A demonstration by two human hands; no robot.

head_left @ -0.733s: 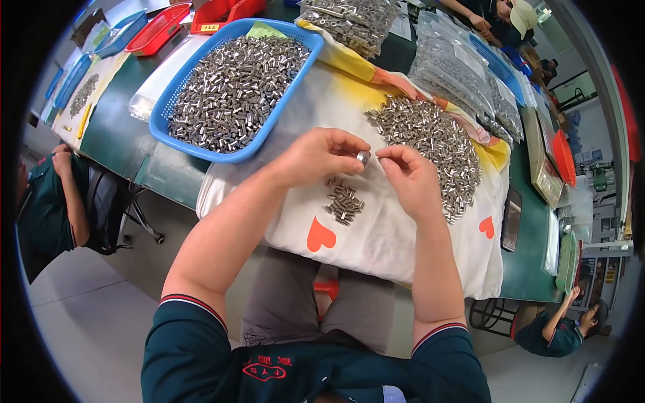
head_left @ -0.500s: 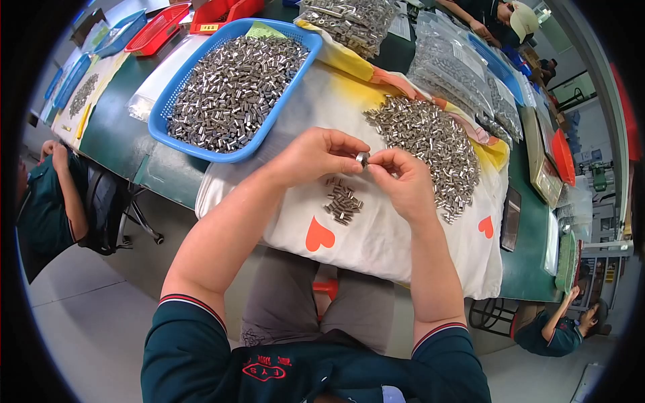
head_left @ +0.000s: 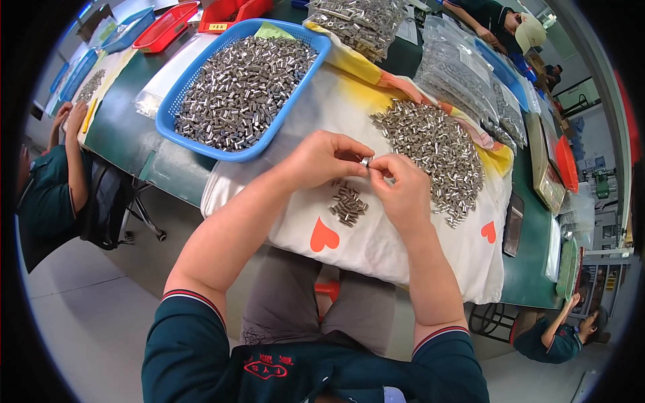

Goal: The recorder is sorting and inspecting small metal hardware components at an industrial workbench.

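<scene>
Above the white cloth [head_left: 269, 225], my left hand [head_left: 326, 160] pinches a small shiny metal ring [head_left: 366, 161] between thumb and fingers. My right hand [head_left: 402, 185] meets it there, thumb and forefinger pinched at the ring's near side; whatever they hold is too small to make out. Just below my hands lies a small heap of darker metal pins [head_left: 349, 205]. A larger pile of short, shiny metal cylinders [head_left: 437, 151] spreads on the cloth beyond my right hand. Farther left, a blue plastic basket [head_left: 164, 121] is filled with similar small cylinders.
Clear bags of metal parts [head_left: 450, 64] stand along the far side. A dark phone-like slab [head_left: 513, 225] lies at the cloth's right edge on the green table [head_left: 531, 275]. Red baskets [head_left: 166, 28] sit far left. Co-workers sit at left, far right and lower right.
The ring has tilted slightly, and my right fingers are more curled and closer against it. The view has shifted a little. The co-worker at left has moved their hands upward.
</scene>
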